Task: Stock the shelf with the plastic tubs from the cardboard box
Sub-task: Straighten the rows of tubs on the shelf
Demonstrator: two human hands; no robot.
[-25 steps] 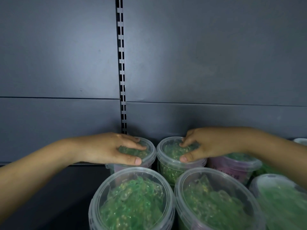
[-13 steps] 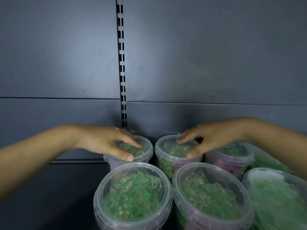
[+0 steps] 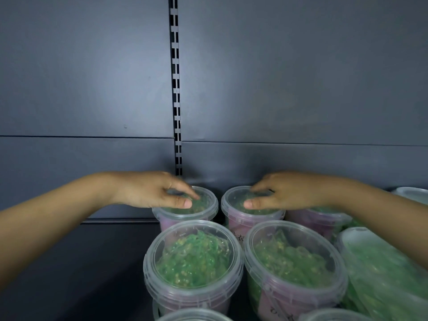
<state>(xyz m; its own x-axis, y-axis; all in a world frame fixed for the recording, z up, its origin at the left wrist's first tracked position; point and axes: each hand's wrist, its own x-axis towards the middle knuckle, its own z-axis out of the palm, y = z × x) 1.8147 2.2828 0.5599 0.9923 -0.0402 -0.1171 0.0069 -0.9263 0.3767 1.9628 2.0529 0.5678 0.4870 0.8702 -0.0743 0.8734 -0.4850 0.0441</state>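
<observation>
Where the dark grey back panel [image 3: 301, 77] fills the upper view, a slotted upright [image 3: 176, 89] divides it, and the dark shelf [image 3: 81, 262] lies below on the left. Plastic tubs of green contents stand on that shelf in rows, lids on.

Both bare forearms reach in from the lower corners, palms down, wrists level.

Nearest the camera stand the front left tub [image 3: 193, 262] and the front right tub [image 3: 294, 269], side by side and close together. Behind them, close to the panel, stand the rear left tub [image 3: 212, 202] and the rear right tub [image 3: 254, 218].

The left hand [image 3: 152, 191] rests on the rear left tub's lid, fingers and thumb nearly straight and pointing right, not wrapped round the rim. The right hand [image 3: 287, 193] mirrors it on the rear right tub's lid, fingertips pointing left, laid flat rather than clenched.

A third rear tub [image 3: 319, 218] is mostly hidden under the right forearm. The far right tub [image 3: 382, 274] is blurred and cut by the frame. Two lids [image 3: 192, 316] at the bottom edge show their rims only. Label print on the pink tub walls is illegible.
</observation>
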